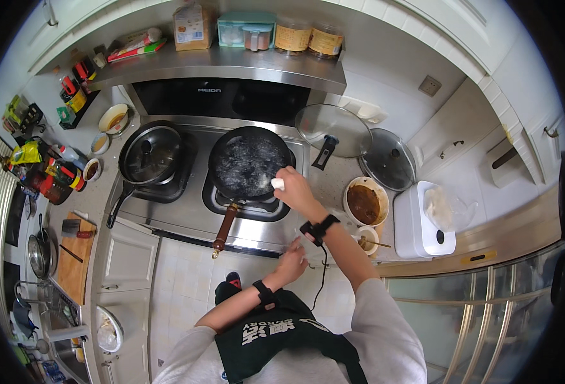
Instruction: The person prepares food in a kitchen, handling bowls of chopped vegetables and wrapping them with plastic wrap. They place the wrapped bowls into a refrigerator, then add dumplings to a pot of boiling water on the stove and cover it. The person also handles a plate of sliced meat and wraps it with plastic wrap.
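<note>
A small white lump [277,184] is pinched in my right hand [293,191], at the lower right rim of a black wok [249,161]. Whether the lump is dough or something else is unclear. Whitish, bubbly-looking patches cover the wok's inside, and its brown wooden handle [225,228] points towards me. Lower down, my left hand [289,262] is near the front edge of the stainless gas stove [186,211]. Something transparent seems to be by its fingertips, too faint to tell if it is held. Both wrists wear black straps; a cable hangs from the right one.
A lidded frying pan [149,153] occupies the left burner. To the right are a glass lid [332,129], another lid [389,161], a bowl of brown sauce [366,204], a small bowl [368,239] and a white bin [412,225]. A cleaver [73,228] lies on a cutting board [78,264].
</note>
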`<act>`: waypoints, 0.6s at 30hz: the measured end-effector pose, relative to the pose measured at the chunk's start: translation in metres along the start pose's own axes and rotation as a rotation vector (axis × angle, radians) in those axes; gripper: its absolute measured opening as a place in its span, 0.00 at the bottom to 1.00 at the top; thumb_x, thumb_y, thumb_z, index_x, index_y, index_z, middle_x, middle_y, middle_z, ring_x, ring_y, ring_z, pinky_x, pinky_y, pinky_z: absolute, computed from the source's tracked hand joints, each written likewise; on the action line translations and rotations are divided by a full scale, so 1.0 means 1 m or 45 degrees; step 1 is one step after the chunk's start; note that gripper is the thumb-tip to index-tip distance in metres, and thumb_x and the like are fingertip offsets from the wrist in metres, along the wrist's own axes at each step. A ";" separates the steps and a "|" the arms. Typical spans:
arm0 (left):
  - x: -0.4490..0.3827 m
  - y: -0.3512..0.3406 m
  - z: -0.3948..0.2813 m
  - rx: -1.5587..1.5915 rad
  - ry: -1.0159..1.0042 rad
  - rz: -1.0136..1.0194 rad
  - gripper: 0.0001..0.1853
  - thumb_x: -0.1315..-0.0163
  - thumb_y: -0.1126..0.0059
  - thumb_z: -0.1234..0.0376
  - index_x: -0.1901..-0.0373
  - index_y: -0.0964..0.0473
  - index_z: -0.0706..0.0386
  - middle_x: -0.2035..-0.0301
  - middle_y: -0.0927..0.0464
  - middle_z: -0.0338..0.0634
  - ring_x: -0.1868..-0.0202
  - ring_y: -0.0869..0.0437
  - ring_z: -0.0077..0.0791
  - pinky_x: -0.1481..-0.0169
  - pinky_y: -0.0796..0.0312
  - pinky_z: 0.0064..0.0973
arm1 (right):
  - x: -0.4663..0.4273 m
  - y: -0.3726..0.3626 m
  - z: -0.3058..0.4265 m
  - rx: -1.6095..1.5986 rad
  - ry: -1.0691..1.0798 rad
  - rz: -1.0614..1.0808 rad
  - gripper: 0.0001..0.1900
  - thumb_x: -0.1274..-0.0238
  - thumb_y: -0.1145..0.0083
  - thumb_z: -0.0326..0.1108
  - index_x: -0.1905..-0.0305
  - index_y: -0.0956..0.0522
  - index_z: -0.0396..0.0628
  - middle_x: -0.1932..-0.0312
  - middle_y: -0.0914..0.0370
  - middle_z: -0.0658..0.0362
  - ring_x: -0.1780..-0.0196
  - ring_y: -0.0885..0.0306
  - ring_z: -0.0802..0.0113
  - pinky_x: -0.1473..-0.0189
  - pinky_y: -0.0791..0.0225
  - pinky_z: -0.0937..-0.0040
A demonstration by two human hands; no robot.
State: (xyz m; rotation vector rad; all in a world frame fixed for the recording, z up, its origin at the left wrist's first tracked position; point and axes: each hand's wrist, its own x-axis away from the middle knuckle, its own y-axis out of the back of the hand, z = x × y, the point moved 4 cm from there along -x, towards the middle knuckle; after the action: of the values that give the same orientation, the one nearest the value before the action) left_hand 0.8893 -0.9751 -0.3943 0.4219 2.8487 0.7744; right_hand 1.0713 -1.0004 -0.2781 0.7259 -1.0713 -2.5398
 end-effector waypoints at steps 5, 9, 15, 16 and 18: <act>0.006 -0.002 0.006 -0.071 -0.040 0.020 0.09 0.46 0.43 0.74 0.67 0.31 0.67 0.40 0.39 0.72 0.43 0.29 0.64 0.43 0.29 0.44 | -0.030 -0.039 -0.034 0.228 -0.004 0.067 0.09 0.58 0.40 0.23 0.68 0.24 0.34 0.65 0.26 0.43 0.61 0.24 0.43 0.56 0.27 0.54; 0.005 0.006 0.002 -0.025 0.005 -0.007 0.08 0.47 0.41 0.74 0.70 0.31 0.66 0.43 0.35 0.72 0.41 0.31 0.63 0.42 0.31 0.42 | -0.010 -0.008 -0.018 0.017 0.108 -0.256 0.07 0.52 0.43 0.22 0.65 0.22 0.37 0.69 0.25 0.47 0.66 0.24 0.48 0.63 0.29 0.57; 0.003 0.001 -0.001 0.000 -0.080 -0.080 0.08 0.48 0.40 0.74 0.70 0.31 0.64 0.41 0.37 0.71 0.43 0.29 0.63 0.44 0.30 0.43 | 0.095 0.089 0.044 -0.050 -0.231 0.155 0.07 0.52 0.43 0.23 0.65 0.20 0.42 0.71 0.22 0.48 0.69 0.24 0.51 0.66 0.30 0.61; 0.003 0.001 -0.006 -0.007 -0.050 -0.102 0.08 0.49 0.40 0.75 0.71 0.31 0.64 0.40 0.38 0.71 0.43 0.28 0.63 0.45 0.30 0.43 | 0.115 0.097 0.040 -0.044 -0.335 0.323 0.07 0.53 0.44 0.24 0.66 0.20 0.42 0.71 0.22 0.47 0.68 0.23 0.51 0.66 0.30 0.60; 0.003 0.001 -0.018 -0.023 0.002 -0.133 0.08 0.50 0.39 0.75 0.71 0.31 0.63 0.38 0.40 0.71 0.44 0.27 0.63 0.46 0.30 0.42 | 0.155 0.077 -0.013 0.198 -0.287 0.441 0.07 0.53 0.43 0.25 0.67 0.19 0.42 0.71 0.21 0.46 0.66 0.22 0.49 0.63 0.29 0.57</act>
State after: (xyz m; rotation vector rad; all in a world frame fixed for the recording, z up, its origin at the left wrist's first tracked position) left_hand 0.8826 -0.9820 -0.3790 0.2673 2.8364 0.7810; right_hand 0.9548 -1.1290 -0.2817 0.2603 -1.3477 -2.2942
